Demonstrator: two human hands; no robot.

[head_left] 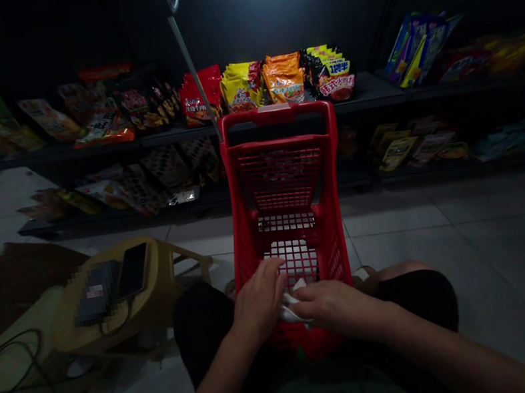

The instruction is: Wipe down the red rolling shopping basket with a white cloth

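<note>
"Head view: what is in the person's grip?"

"The right hand has its fingers closed on a white cloth. The left hand lies palm down close beside it; whether it also holds the cloth cannot be told."

"Where is the cloth, exactly?"

"Between the two hands, at the near end of a red basket, which stands between the person's bent knees."

"And farther out?"

"To the left, a yellow stool carries a phone, with cardboard and a cable nearby. Ahead, red, yellow, orange and black packets line a dark shelf."
</note>
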